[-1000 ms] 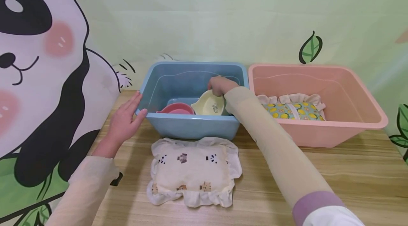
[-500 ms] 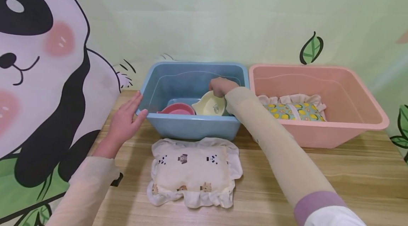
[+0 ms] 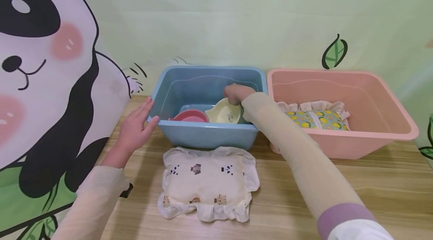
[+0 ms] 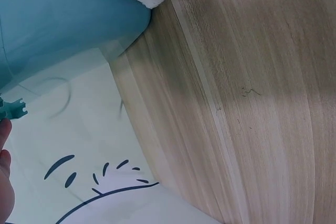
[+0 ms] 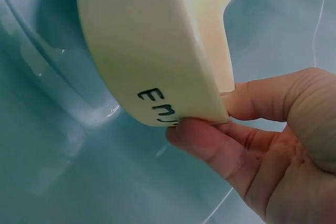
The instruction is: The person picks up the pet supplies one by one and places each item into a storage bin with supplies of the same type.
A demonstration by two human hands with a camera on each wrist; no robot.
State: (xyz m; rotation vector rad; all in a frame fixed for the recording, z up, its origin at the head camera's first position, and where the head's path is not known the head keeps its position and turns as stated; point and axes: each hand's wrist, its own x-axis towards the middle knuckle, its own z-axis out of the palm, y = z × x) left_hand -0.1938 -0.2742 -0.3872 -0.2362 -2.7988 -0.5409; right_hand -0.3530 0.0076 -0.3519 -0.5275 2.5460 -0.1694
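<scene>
My right hand [image 3: 236, 93] reaches into the blue plastic tub [image 3: 206, 134] and pinches the rim of a cream bowl [image 3: 223, 114] with a pointed lip and a small fish print inside. In the right wrist view, thumb and fingers grip the edge of the bowl [image 5: 142, 40], which is tilted and has dark lettering on its outer wall. A pink bowl [image 3: 191, 115] sits beside it in the tub. My left hand [image 3: 135, 129] rests with straight fingers against the tub's left rim; only a bit of it shows at the left wrist view's edge.
A small frilled pillow [image 3: 206, 183] with animal prints lies on the wooden table [image 3: 297, 217] before the tub. To the right stands a pink tub [image 3: 382, 116] holding a lemon-print frilled cloth item [image 3: 329, 119]. A panda-printed backdrop [image 3: 203, 18] rises behind.
The view has shifted slightly, so everything sits a little further right. Both hands keep their places, the right still pinching the cream bowl.
</scene>
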